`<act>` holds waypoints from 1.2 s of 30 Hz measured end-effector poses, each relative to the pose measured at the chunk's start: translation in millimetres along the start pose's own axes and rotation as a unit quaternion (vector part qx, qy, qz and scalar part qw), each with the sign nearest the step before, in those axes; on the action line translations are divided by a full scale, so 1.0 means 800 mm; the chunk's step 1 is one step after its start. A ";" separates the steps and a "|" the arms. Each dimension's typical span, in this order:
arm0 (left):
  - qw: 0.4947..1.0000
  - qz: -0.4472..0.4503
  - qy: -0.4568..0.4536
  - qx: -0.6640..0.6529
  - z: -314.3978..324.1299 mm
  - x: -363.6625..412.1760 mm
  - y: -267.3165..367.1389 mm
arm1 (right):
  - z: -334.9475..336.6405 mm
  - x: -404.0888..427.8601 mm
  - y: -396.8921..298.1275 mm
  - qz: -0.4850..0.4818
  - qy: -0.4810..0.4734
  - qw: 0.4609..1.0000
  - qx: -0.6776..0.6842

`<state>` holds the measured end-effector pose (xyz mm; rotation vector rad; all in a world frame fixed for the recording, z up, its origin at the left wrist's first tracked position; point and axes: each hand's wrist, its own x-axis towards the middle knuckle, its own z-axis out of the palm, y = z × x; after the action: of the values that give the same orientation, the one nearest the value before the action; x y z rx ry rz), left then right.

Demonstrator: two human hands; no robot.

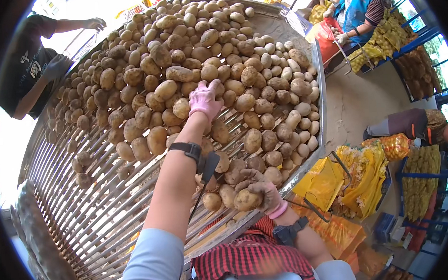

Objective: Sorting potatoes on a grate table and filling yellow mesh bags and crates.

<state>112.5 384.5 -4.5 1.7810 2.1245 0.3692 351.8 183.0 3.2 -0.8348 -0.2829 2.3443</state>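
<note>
A wide heap of unwashed potatoes [156, 140] lies on a slatted metal sorting table [97, 209] in front of me. My left hand [206, 100], in a pink glove, reaches palm down into the middle of the heap. Its fingers rest on potatoes there, and what lies under the palm is hidden. Close to the table's near edge, my right hand [264, 193] wears a soiled pink glove. Its fingers curl about a large potato [247, 200], beside other potatoes near the metal rim [303, 175].
A person in dark clothes [38, 66] stands at the far left side. Another in a blue vest [362, 12] holds a red mesh bag [325, 37]. Yellow mesh bags [361, 181] hang on a metal frame at right. A bent person [411, 126] is behind them.
</note>
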 end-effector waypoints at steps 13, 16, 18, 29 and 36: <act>0.644 0.120 -0.226 -0.721 -0.047 -0.165 0.021 | 0.064 -0.045 -0.068 -0.150 0.029 0.987 -0.056; 0.822 0.256 -0.144 -0.488 -0.054 -0.218 0.043 | 0.062 -0.054 -0.064 -0.093 -0.014 0.995 0.016; 0.885 0.255 -0.171 -0.349 -0.045 -0.267 0.054 | 0.050 -0.064 -0.036 -0.059 0.013 0.998 0.001; 0.973 0.050 0.220 0.059 -0.016 -0.251 -0.041 | -0.189 -0.208 -0.069 -0.335 0.336 0.858 0.194; 0.978 -0.120 0.163 0.052 0.044 -0.297 -0.070 | -0.139 -0.130 -0.046 -0.336 0.442 0.730 -0.399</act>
<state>114.0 139.8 -36.8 1.5774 2.5966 0.5248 502.5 146.0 -17.2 -1.7637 -0.9917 0.8946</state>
